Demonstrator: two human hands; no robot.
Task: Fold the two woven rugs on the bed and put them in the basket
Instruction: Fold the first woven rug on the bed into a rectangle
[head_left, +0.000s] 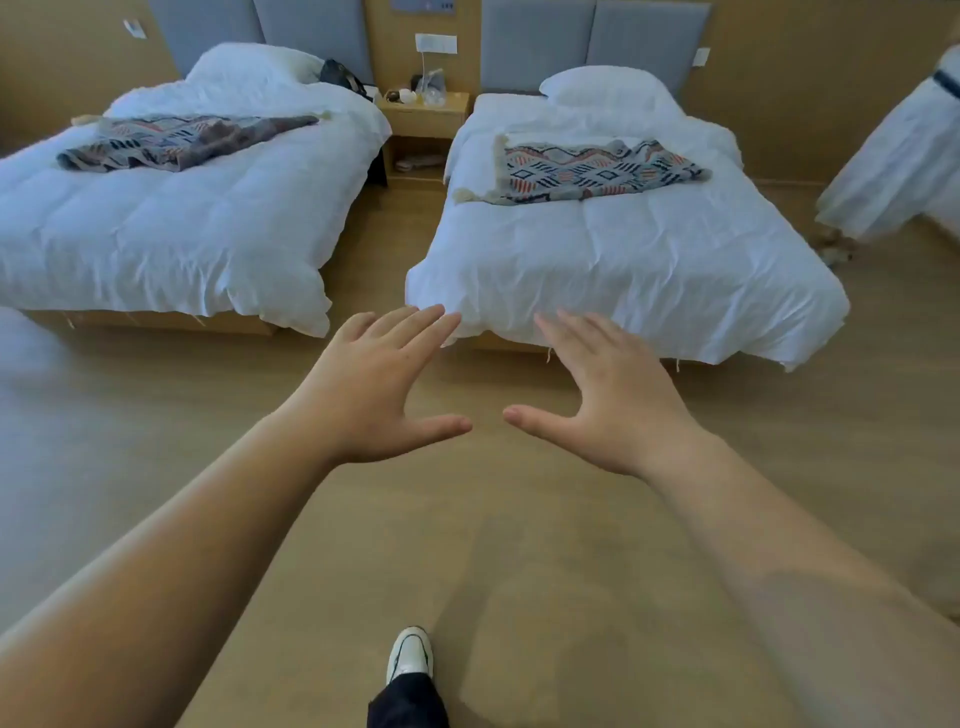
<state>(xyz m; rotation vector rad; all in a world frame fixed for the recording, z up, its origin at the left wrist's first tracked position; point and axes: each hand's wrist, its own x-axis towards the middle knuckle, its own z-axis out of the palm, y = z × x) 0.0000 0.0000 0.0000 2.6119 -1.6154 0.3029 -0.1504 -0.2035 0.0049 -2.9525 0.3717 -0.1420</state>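
Rugs lie unfolded, one rumpled on the left bed (156, 223), left rug (182, 141), one flatter on the right bed (623, 260), right rug (597, 169). Left hand (374, 387) and right hand (608, 400) hover over the floor, fingers spread, holding nothing. No basket shows. Folding hasn't begun; next, reach a rug's edge.

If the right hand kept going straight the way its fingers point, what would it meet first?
Most likely the white duvet at the foot of the right bed; the right hand is open, fingertips near its hanging edge. Depth is unclear. The patterned rug lies farther on.
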